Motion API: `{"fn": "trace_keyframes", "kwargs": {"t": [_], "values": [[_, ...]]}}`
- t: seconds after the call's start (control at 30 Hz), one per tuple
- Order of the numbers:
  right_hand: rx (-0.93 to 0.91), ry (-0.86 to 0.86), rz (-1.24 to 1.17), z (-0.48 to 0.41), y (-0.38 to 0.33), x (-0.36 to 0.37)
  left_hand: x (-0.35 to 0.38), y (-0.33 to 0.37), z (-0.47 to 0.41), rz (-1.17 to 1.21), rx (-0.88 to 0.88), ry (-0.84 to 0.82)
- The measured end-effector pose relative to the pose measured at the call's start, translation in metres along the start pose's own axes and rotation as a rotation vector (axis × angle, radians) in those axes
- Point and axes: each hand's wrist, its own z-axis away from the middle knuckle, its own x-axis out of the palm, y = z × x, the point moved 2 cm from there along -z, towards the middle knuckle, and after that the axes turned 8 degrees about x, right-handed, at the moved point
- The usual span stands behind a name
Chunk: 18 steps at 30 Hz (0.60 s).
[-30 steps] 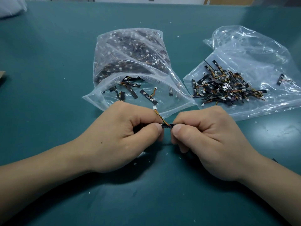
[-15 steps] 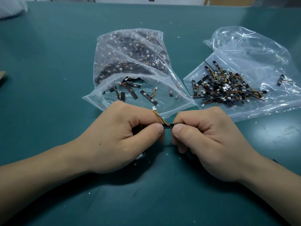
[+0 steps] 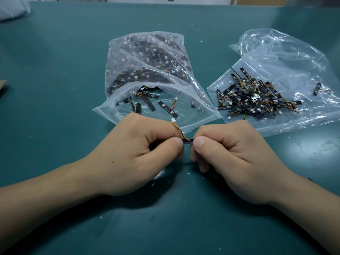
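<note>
Both hands are busy on 1 small black strip board point(image 3: 188, 141), center frame, held just above the green table point(image 3: 55, 61). My left hand point(image 3: 132, 155) pinches its left end between thumb and curled index finger. My right hand point(image 3: 233, 159) pinches the right end the same way, other fingers tucked under. Only a short middle stretch of the board shows between my 2 thumbs.

Key relation: the board's long axis runs left-right across the frame, roughly level, so it sits straight between the hands and neither is nearer. Its wire lead point(image 3: 179, 130) leaves the board by my left thumb and climbs up-left over my left knuckles to a white connector point(image 3: 173, 120), which hangs free.

Judgement: any bend or pull comes from both ends across that axis, with the wire side needing the gentler hold (thin wires, easy to tear at the joint).

Above my left hand lies the full bag point(image 3: 110, 109), mouth open toward me, a few loose strips inside the mouth. Upper right of the frame, the flat bag point(image 3: 287, 57) carries a pile of strips point(image 3: 257, 100), with 1 stray strip point(image 3: 316, 89) off to its right. That pile is nearer my right hand, so I judge that a drop-off there would go right and up.
</note>
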Motion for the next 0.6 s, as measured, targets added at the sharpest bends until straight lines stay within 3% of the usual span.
{"fn": "trace_keyframes", "kwargs": {"t": [0.6], "values": [[-0.032, 0.039, 0.05, 0.0016, 0.0006, -0.0001, -0.0005, 0.0014, -0.0001, -0.015, 0.023, 0.003]]}}
